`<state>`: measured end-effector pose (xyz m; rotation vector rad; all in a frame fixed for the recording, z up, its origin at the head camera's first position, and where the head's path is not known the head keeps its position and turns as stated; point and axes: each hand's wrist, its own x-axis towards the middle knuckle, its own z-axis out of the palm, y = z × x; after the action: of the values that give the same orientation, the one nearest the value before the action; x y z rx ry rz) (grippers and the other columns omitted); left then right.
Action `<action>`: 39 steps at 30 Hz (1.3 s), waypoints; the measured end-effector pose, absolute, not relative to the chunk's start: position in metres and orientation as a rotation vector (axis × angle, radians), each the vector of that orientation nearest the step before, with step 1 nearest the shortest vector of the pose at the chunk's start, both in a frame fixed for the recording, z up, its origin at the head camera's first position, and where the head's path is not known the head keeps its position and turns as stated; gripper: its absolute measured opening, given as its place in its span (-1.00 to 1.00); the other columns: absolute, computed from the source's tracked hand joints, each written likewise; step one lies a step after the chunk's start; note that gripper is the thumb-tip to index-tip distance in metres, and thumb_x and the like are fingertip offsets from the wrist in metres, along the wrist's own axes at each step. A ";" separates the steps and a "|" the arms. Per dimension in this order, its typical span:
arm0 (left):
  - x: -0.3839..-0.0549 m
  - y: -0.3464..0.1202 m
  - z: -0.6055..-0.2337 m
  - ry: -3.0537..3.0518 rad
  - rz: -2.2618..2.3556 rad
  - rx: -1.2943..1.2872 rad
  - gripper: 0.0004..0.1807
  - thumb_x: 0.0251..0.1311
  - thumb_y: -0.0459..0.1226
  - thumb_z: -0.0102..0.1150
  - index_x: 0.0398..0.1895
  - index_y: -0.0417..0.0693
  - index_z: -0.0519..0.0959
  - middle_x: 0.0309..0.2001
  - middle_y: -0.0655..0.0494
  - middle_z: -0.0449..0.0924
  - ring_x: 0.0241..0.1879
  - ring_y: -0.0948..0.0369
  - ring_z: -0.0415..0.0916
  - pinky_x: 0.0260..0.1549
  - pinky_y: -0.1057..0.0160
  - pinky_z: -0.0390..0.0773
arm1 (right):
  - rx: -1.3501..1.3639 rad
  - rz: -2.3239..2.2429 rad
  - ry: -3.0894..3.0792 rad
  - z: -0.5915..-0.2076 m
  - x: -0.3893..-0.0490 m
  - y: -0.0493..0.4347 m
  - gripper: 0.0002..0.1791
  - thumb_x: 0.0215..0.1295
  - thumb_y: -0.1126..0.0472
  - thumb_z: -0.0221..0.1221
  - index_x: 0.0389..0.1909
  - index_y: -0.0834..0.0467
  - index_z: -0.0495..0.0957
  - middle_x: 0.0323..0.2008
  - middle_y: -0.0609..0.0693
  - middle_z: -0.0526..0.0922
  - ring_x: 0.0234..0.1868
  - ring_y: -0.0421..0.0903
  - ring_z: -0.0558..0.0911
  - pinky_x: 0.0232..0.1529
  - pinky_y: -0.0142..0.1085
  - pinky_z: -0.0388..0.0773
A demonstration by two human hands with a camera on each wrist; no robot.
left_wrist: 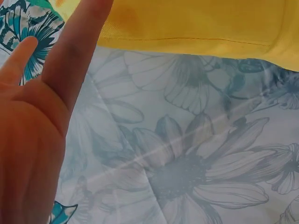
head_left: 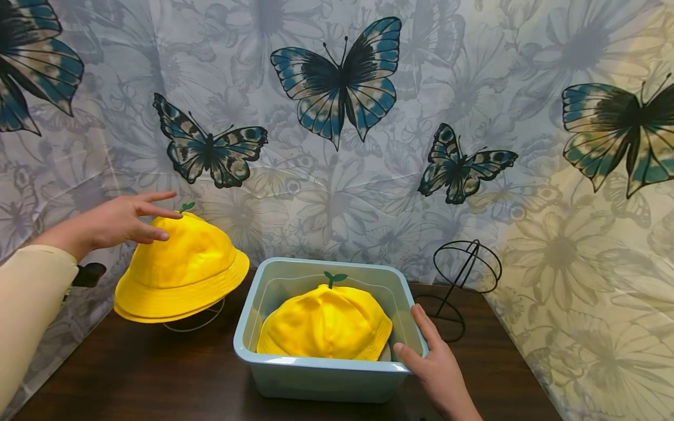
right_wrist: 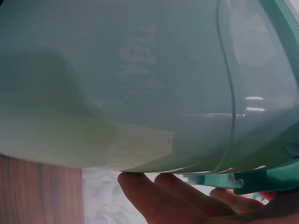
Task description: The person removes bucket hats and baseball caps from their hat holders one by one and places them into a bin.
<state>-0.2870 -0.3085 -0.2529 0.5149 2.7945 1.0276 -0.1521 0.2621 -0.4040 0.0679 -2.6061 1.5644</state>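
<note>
A yellow bucket hat (head_left: 181, 263) with a small green sprout on top sits on a wire stand (head_left: 197, 318) at the left; its brim edge looks doubled. Beside its crown my left hand (head_left: 121, 221) has its fingers stretched out, and whether they touch the cloth I cannot tell. In the left wrist view the hat's yellow brim (left_wrist: 196, 32) runs above the hand. A second yellow sprout hat (head_left: 326, 321) lies crown up inside a pale blue-green plastic bin (head_left: 321, 380). My right hand (head_left: 437, 362) holds the bin's right rim, thumb on the inner side, fingers outside.
A black wire hat stand (head_left: 458, 286) without a hat stands behind the bin at the right. Everything rests on a dark brown wooden table (head_left: 174, 374). A butterfly-print cloth (head_left: 337, 193) hangs close behind and along both sides. A dark object (head_left: 89, 275) shows beneath my left wrist.
</note>
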 end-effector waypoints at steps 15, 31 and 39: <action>-0.299 -0.301 -0.261 2.809 0.968 0.451 -0.44 0.27 -0.33 0.31 0.31 -0.34 0.44 0.47 -0.39 0.00 0.30 -0.42 0.14 -0.13 -0.04 0.63 | 0.078 1.563 -2.589 -0.404 -0.151 0.261 -0.07 0.30 -0.02 0.32 0.57 0.09 0.07 0.57 0.04 -0.06 0.51 0.20 -0.06 0.30 0.34 0.00; -0.300 -0.294 -0.263 2.863 0.936 0.440 -0.51 0.27 -0.37 0.30 0.25 -0.34 0.50 0.41 -0.41 0.12 0.26 -0.42 0.21 -0.16 -0.04 0.64 | 0.086 1.565 -2.581 -0.405 -0.150 0.262 -0.07 0.30 -0.05 0.31 0.57 0.10 0.08 0.56 0.04 -0.05 0.51 0.19 -0.06 0.30 0.35 -0.01; -0.302 -0.292 -0.268 2.913 0.921 0.370 -0.53 0.25 -0.36 0.32 0.21 -0.34 0.54 0.37 -0.42 0.18 0.22 -0.40 0.25 -0.20 -0.03 0.66 | 0.079 1.576 -2.581 -0.405 -0.151 0.261 -0.07 0.31 -0.06 0.31 0.57 0.08 0.07 0.56 0.02 -0.06 0.52 0.17 -0.07 0.32 0.33 -0.01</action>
<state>-0.3023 -0.2924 -0.2682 0.3699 2.9129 0.9208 -0.1511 0.2612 -0.4051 0.0789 -2.5815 1.5761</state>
